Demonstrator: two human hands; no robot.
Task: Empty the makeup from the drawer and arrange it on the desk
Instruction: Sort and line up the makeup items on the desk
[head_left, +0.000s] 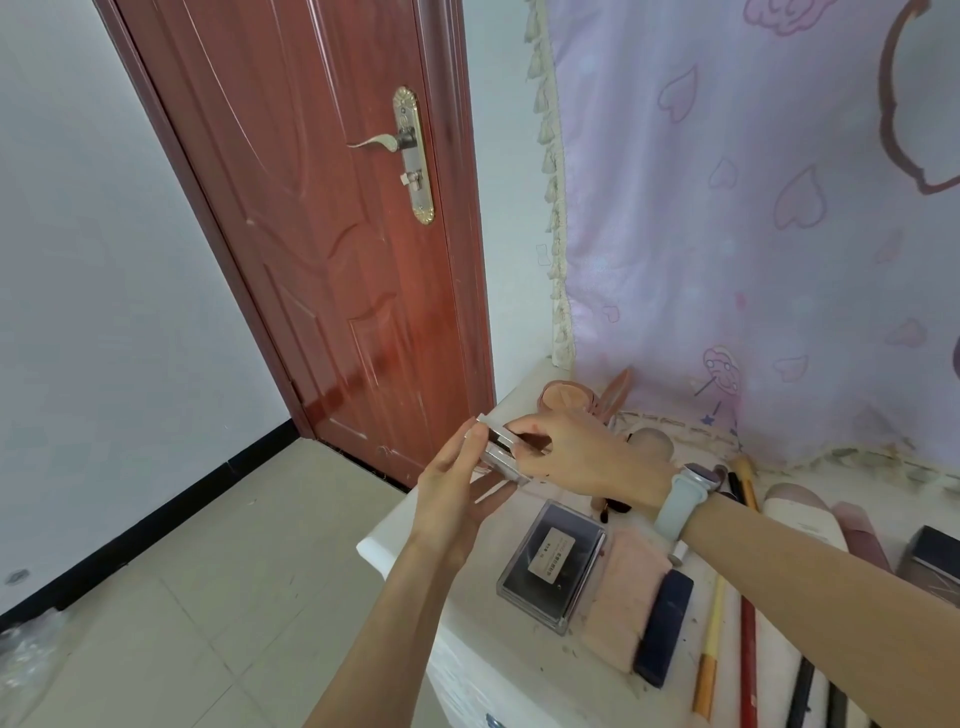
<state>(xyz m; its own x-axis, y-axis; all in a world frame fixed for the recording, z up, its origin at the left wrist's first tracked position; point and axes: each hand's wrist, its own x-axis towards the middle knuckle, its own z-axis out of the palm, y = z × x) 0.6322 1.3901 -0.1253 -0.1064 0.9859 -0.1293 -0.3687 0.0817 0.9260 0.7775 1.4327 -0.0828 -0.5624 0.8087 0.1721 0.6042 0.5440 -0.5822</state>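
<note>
Behind the white tabletop stand a red-brown door and a lilac curtain printed with hearts. Both hands hold a small clear-and-silver makeup case above the tabletop's left corner: the left hand supports it with straight fingers against its near side, and the right hand, with a pale-blue watch on its wrist, pinches its top edge. Laid out on the tabletop are a dark palette in a clear box, a pink pouch, a navy tube, and pencils.
</note>
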